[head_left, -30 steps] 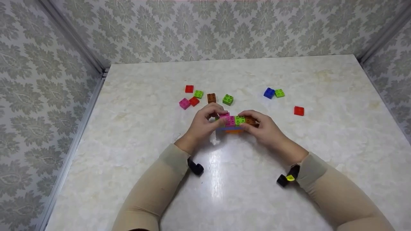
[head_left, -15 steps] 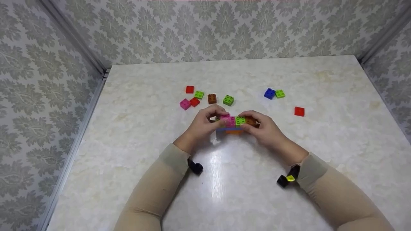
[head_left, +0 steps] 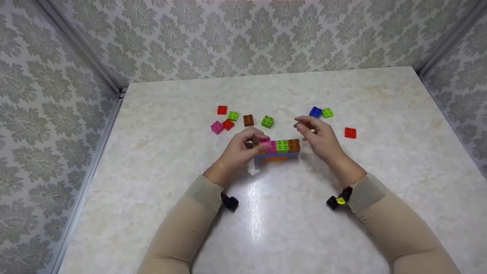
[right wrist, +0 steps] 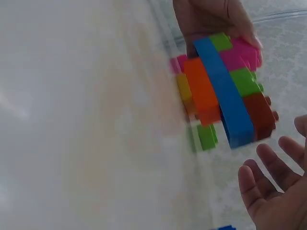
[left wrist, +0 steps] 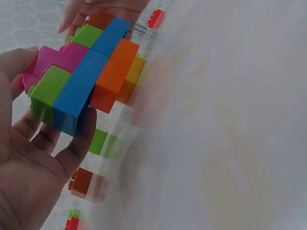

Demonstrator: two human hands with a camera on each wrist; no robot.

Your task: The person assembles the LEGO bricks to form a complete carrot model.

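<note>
The table (head_left: 171, 102) has a pale, glossy surface with faint beige patches, similar to marble. Behind it stands the back wall (head_left: 243, 38), which is covered with grey-green damask ornaments on a light ground. The left wall (head_left: 23, 152) and the right wall (head_left: 456, 72) carry this same pattern. A whitish light reflection (head_left: 257, 213) shines on the tabletop.

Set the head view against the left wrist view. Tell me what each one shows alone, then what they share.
Only the head view shows the loose blue brick, the loose pink brick and the sleeves. Only the left wrist view shows the yellow brick beneath the orange brick. Both show the left hand gripping the brick stack, the right hand and the loose brown brick.
</note>
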